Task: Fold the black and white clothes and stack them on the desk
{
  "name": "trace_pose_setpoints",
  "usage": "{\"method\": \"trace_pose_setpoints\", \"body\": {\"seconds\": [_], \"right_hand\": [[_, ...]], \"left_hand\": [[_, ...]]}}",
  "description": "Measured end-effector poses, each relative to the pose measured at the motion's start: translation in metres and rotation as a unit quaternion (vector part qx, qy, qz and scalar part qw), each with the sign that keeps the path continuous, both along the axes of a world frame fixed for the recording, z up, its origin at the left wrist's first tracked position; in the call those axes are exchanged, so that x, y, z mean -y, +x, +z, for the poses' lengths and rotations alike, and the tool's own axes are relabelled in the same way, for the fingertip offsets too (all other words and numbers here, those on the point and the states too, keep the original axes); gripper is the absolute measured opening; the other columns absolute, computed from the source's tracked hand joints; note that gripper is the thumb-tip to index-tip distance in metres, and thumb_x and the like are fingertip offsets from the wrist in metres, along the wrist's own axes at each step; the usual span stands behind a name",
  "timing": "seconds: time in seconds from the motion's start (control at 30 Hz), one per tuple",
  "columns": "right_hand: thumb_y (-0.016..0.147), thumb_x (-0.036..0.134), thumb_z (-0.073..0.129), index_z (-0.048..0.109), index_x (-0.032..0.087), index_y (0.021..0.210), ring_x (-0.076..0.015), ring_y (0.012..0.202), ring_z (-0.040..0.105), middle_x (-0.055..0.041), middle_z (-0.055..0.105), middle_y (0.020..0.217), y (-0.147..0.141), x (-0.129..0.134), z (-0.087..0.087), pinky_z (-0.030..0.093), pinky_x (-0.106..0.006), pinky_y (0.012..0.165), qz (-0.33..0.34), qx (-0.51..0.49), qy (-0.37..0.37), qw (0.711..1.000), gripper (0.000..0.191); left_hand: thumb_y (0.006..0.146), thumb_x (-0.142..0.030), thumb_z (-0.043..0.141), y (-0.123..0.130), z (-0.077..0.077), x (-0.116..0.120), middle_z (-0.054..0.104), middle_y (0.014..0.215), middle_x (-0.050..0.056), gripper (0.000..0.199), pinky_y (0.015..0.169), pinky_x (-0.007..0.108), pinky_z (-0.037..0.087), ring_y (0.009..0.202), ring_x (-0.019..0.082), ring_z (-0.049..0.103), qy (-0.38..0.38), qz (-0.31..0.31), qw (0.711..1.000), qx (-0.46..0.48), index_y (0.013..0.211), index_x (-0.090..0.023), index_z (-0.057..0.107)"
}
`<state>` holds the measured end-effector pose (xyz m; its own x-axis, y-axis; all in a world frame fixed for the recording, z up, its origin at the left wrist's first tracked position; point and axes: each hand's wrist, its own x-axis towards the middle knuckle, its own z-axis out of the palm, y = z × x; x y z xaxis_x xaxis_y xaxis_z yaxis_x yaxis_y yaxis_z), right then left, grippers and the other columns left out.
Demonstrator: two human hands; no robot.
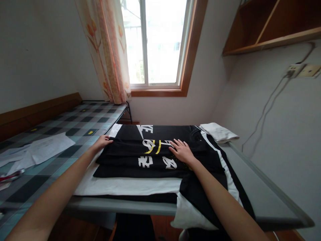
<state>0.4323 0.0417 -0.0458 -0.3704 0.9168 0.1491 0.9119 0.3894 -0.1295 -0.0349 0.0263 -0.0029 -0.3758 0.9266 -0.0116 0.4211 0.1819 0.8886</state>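
Observation:
A black T-shirt with white lettering and yellow marks lies in front of me, its body rumpled into crosswise folds. It rests on a white garment, with more black cloth showing underneath. At the left end of the black shirt, my left hand has its fingers closed on the edge of the cloth. Flat on the printed front, toward the middle, lies my right hand with fingers spread and nothing held. A black sleeve hangs toward the near edge, partly behind my right forearm.
The garments lie on a grey table. A folded white cloth sits at its far right corner. On the left stands a bed with a checked sheet and loose papers. A window and curtain are behind.

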Motion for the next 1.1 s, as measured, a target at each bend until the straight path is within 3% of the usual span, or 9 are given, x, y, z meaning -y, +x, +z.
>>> {"method": "trace_pose_setpoints", "body": {"seconds": [0.3, 0.4, 0.47, 0.57, 0.73, 0.8, 0.87, 1.0, 1.1], "right_hand": [[0.095, 0.063, 0.021, 0.039, 0.032, 0.147, -0.0267, 0.142, 0.029, -0.0055, 0.035, 0.155, -0.002, 0.003, 0.004, 0.020, -0.048, 0.114, -0.005, 0.005, -0.009, 1.000, 0.063], [0.096, 0.062, 0.021, 0.038, 0.033, 0.147, -0.0258, 0.143, 0.028, -0.0049, 0.035, 0.155, -0.004, 0.005, 0.007, 0.020, -0.047, 0.114, -0.013, 0.014, -0.013, 1.000, 0.062], [0.096, 0.061, 0.021, 0.038, 0.032, 0.148, -0.0254, 0.143, 0.028, -0.0046, 0.034, 0.155, -0.005, 0.007, 0.009, 0.019, -0.046, 0.115, -0.015, 0.016, -0.013, 1.000, 0.061], [0.096, 0.061, 0.022, 0.038, 0.032, 0.148, -0.0256, 0.143, 0.028, -0.0047, 0.034, 0.155, -0.005, 0.007, 0.009, 0.019, -0.046, 0.115, -0.016, 0.015, -0.014, 1.000, 0.061], [0.096, 0.061, 0.023, 0.039, 0.032, 0.147, -0.0256, 0.143, 0.027, -0.0044, 0.034, 0.155, -0.005, 0.007, 0.009, 0.018, -0.046, 0.115, -0.017, 0.015, -0.015, 1.000, 0.061], [0.096, 0.062, 0.022, 0.038, 0.033, 0.148, -0.0253, 0.143, 0.027, -0.0043, 0.033, 0.156, -0.005, 0.008, 0.009, 0.018, -0.046, 0.115, -0.018, 0.016, -0.017, 1.000, 0.062], [0.096, 0.062, 0.021, 0.036, 0.033, 0.148, -0.0248, 0.143, 0.026, -0.0040, 0.032, 0.156, -0.005, 0.008, 0.010, 0.018, -0.045, 0.115, -0.019, 0.018, -0.023, 0.999, 0.062], [0.093, 0.067, 0.018, 0.032, 0.035, 0.150, -0.0257, 0.145, 0.022, -0.0033, 0.028, 0.158, 0.001, 0.007, 0.010, 0.015, -0.048, 0.116, -0.034, 0.026, -0.038, 0.998, 0.067], [0.092, 0.070, 0.013, 0.028, 0.033, 0.152, -0.0274, 0.146, 0.017, -0.0036, 0.025, 0.159, 0.013, 0.004, 0.010, 0.010, -0.052, 0.116, -0.059, 0.035, -0.056, 0.996, 0.072]], "left_hand": [[0.051, -0.038, 0.076, -0.007, -0.012, -0.008, 0.062, 0.064, 0.000, 0.042, 0.059, 0.028, 0.049, 0.061, 0.018, 0.062, -0.005, 0.026, 1.000, -0.010, 0.079, -0.015, 0.057], [0.061, -0.032, 0.070, -0.011, -0.014, -0.012, 0.065, 0.070, 0.003, 0.030, 0.062, 0.029, 0.051, 0.069, 0.022, 0.065, -0.051, 0.039, 0.988, -0.139, 0.083, -0.014, 0.059], [0.068, -0.027, 0.065, -0.010, -0.012, -0.013, 0.068, 0.084, 0.010, 0.030, 0.071, 0.034, 0.052, 0.083, 0.027, 0.067, -0.055, 0.051, 0.958, -0.276, 0.094, -0.014, 0.062], [0.078, -0.025, 0.056, 0.002, -0.008, -0.011, 0.062, 0.117, 0.015, 0.036, 0.091, 0.041, 0.047, 0.110, 0.031, 0.059, 0.014, 0.040, 0.908, -0.417, 0.113, -0.016, 0.061], [0.094, -0.036, 0.038, 0.052, -0.014, 0.003, 0.052, 0.141, 0.009, 0.041, 0.109, 0.040, 0.035, 0.130, 0.025, 0.046, 0.148, -0.196, 0.847, -0.472, 0.125, -0.021, 0.060], [0.096, -0.045, 0.034, 0.070, -0.022, 0.009, 0.043, 0.150, 0.005, 0.049, 0.113, 0.040, 0.030, 0.138, 0.023, 0.038, 0.128, -0.301, 0.816, -0.476, 0.137, -0.026, 0.052], [0.096, -0.051, 0.033, 0.078, -0.031, 0.012, 0.034, 0.155, 0.002, 0.054, 0.115, 0.042, 0.025, 0.143, 0.023, 0.030, 0.070, -0.340, 0.803, -0.485, 0.145, -0.031, 0.041], [0.096, -0.054, 0.027, 0.056, -0.039, 0.004, 0.029, 0.157, 0.004, 0.060, 0.115, 0.046, 0.019, 0.145, 0.026, 0.024, -0.027, -0.246, 0.834, -0.493, 0.150, -0.029, 0.032], [0.096, -0.048, 0.027, 0.026, -0.038, -0.005, 0.036, 0.154, 0.008, 0.058, 0.114, 0.047, 0.022, 0.142, 0.027, 0.031, -0.049, -0.174, 0.851, -0.493, 0.147, -0.023, 0.039]]}}
